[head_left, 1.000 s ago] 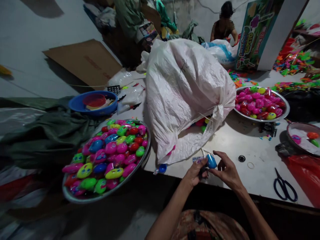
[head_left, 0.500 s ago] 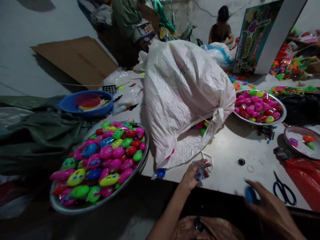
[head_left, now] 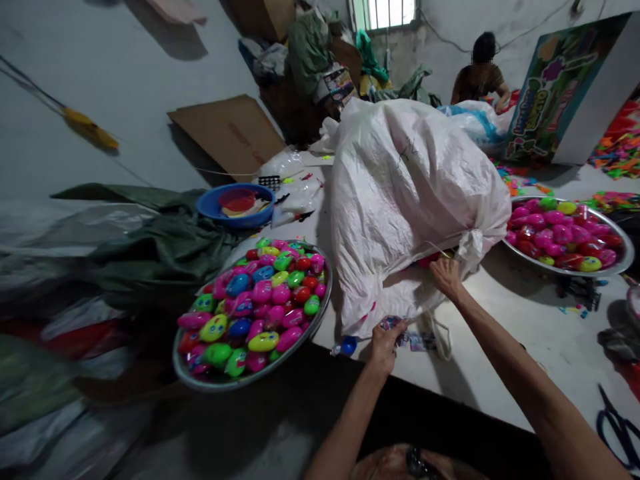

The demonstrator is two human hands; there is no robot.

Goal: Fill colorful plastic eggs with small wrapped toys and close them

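My left hand (head_left: 386, 345) is at the table's front edge, its fingers closed on small shiny printed slips (head_left: 393, 323). Another printed slip (head_left: 423, 341) lies flat just to the right. My right hand (head_left: 447, 275) reaches to the opening of a big white woven sack (head_left: 400, 187), below its tied knot; the fingertips are hidden by the sack's edge, so their grip does not show. A bit of red shows inside the opening. A small blue round piece (head_left: 349, 345) lies left of my left hand, beside the sack's lower corner.
A metal basin (head_left: 320, 313) heaped with colourful plastic eggs stands left; a second egg basin (head_left: 631, 250) is at right. Behind are a blue tub (head_left: 213, 210) and a printed box (head_left: 550, 93). Scissors (head_left: 620, 427) lie at right. A person (head_left: 477, 77) sits across the table.
My right hand has moved from the front right, where it held a blurred blue piece, to the sack's opening. My left hand keeps the slips. The view has swung left.
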